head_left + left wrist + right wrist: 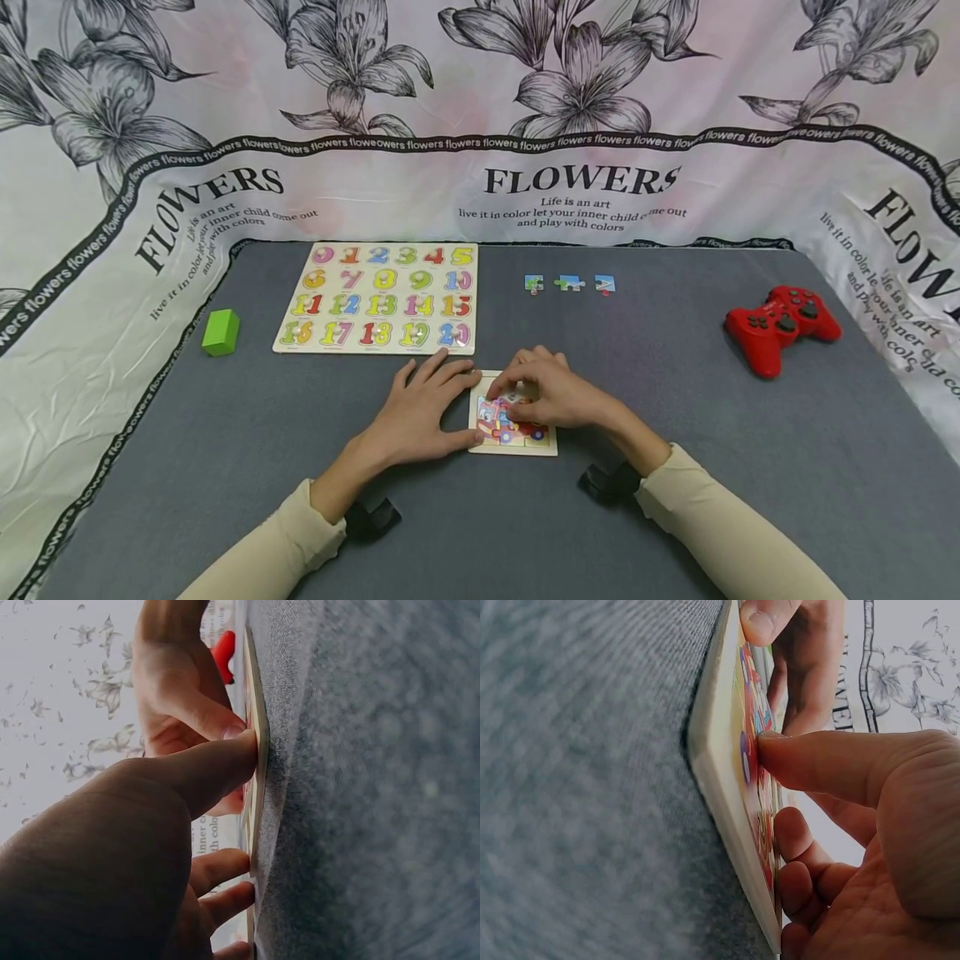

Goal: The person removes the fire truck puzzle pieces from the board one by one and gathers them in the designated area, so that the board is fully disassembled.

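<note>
A small square jigsaw puzzle [491, 429] with a cartoon vehicle picture lies in its pale wooden tray [551, 447]. My left hand [420, 417] is spread along the tray's left side, its thumb at the near left corner and forefinger by the far left corner. Over the puzzle, my right hand [558, 396] has its thumb and forefinger at a jigsaw piece in the picture, partly hidden by the fingers. In the right wrist view the right thumb [817, 761] touches the picture. Three loose jigsaw pieces [570, 283] lie in a row beyond the tray.
A wooden number board [375, 354] lies at the back left, close to the left fingertips. Far left stands a green block [221, 332]. A red game controller [782, 327] rests on the right. Behind the grey table [480, 533] hangs a flower-printed cloth [375, 192].
</note>
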Available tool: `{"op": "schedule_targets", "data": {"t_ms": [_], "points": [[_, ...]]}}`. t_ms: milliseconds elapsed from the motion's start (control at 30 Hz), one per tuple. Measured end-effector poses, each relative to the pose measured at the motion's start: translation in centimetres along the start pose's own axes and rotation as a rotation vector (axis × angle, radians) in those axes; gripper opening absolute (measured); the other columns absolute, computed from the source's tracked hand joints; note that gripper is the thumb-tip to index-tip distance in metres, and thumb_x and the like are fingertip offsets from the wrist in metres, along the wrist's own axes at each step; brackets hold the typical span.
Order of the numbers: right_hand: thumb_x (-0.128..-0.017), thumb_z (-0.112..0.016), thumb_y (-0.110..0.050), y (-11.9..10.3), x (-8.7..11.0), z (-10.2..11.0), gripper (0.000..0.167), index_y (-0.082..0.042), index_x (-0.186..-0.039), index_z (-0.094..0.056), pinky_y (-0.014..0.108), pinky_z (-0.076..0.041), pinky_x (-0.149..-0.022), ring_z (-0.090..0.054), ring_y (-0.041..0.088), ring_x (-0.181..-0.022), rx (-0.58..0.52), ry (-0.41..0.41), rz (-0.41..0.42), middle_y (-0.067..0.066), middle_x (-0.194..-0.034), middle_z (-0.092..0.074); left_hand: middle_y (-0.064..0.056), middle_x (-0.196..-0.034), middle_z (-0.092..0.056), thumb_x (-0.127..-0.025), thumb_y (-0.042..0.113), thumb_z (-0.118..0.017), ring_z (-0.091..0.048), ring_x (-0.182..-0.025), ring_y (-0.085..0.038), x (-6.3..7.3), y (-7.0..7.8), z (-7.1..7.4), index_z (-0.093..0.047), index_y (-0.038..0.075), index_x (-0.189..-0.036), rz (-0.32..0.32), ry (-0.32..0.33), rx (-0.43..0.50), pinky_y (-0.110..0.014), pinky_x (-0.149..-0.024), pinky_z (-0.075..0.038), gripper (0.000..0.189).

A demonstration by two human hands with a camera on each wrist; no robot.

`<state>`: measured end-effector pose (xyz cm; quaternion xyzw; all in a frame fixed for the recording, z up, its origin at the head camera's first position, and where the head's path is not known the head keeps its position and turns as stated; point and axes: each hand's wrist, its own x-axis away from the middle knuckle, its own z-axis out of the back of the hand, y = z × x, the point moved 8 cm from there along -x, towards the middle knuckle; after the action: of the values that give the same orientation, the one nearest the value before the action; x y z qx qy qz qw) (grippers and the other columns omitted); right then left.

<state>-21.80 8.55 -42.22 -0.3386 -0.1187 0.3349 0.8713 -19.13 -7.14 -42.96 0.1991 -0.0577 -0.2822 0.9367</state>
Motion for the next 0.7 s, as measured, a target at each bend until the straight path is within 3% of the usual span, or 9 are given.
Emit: {"op": "schedule_targets", "data": {"t_ms": [700], "points": [[-0.084,-0.079,-0.013,-0.08,-0.01,-0.02,0.026,-0.024,-0.107,-0.079,0.039,-0.019,-0.079,-0.038,0.018,-0.090,-0.030,0.006,-0.022,-0.004,-0.100,-0.064,-0.001,-0.162,-0.039,-0.087,0.055,-0.070,-0.015,-0.159,-0.031,-0.17,0.19,-0.09,-0.050,0.021,-0.151,0.045,0.019,0.054,-0.071,-0.120,-0.010,0.075]]}}
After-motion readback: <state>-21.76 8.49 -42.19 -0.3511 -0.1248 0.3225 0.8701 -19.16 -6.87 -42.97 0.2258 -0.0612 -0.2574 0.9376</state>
